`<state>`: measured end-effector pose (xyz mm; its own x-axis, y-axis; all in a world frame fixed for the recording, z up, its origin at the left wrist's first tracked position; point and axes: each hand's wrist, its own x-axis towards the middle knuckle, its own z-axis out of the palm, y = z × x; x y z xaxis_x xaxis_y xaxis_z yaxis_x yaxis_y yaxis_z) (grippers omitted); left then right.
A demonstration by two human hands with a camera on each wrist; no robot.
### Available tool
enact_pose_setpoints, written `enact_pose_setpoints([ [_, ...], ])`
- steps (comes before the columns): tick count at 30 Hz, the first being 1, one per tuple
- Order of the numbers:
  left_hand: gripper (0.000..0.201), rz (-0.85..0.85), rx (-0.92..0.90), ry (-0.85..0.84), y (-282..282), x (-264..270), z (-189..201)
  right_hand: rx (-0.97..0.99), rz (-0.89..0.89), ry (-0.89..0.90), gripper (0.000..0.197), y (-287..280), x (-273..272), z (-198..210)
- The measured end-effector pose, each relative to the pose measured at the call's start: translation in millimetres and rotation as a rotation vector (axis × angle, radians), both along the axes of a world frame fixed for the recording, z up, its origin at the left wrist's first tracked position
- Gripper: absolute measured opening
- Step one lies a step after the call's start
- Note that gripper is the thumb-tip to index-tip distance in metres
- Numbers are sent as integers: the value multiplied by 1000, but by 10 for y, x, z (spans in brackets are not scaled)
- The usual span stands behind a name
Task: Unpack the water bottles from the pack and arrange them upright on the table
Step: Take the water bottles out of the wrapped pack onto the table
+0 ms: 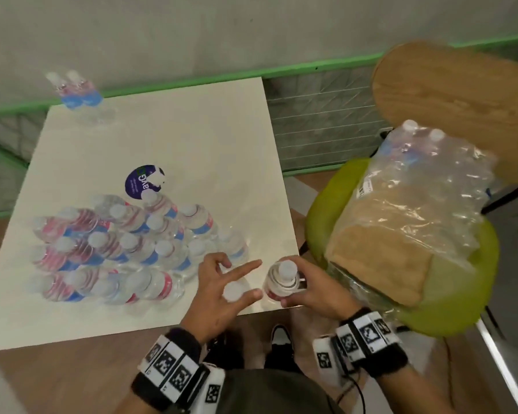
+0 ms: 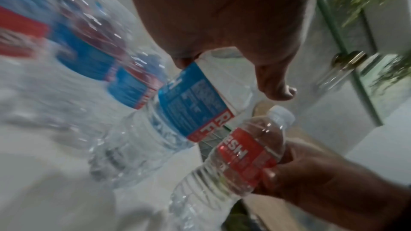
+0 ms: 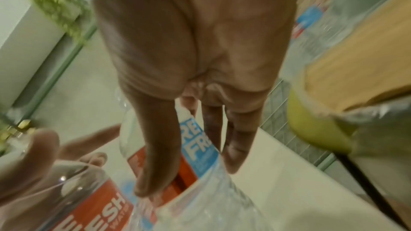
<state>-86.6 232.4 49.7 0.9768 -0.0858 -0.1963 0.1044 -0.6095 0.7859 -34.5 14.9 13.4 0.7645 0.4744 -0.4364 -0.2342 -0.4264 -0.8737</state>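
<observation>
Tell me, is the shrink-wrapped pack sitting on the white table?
No, the pack rests on a green chair to the right of the table.

Motion blur is smearing the clear plastic red-and-blue-labelled water bottles (image 2: 73,45) in the left wrist view; the right hand (image 3: 195,59) is hiding the label of the bottle it is gripping.

Café-like or office lounge: white square table (image 1: 168,138), lime-green chair (image 1: 461,297), green-railed mesh partition (image 1: 320,121).
</observation>
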Motion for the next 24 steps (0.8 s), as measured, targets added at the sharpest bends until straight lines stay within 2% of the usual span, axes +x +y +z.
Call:
enact_pose_setpoints([
  [4,59,133,75,60,432,-131,-227,-31,101,-41,67,506,56,-208],
  [8,86,269,102,53,603,-168,-302,-70,106,-94,70,823,68,-319],
  [9,88,292,95,48,616,-171,-312,-73,110,-105,71,873,66,-329],
  [16,74,369,80,-75,672,-185,-380,-99,113,-163,71,1069,-2,-324],
  [24,69,354,122,-87,723,-233,-332,-106,103,-141,73,1082,-49,-335],
])
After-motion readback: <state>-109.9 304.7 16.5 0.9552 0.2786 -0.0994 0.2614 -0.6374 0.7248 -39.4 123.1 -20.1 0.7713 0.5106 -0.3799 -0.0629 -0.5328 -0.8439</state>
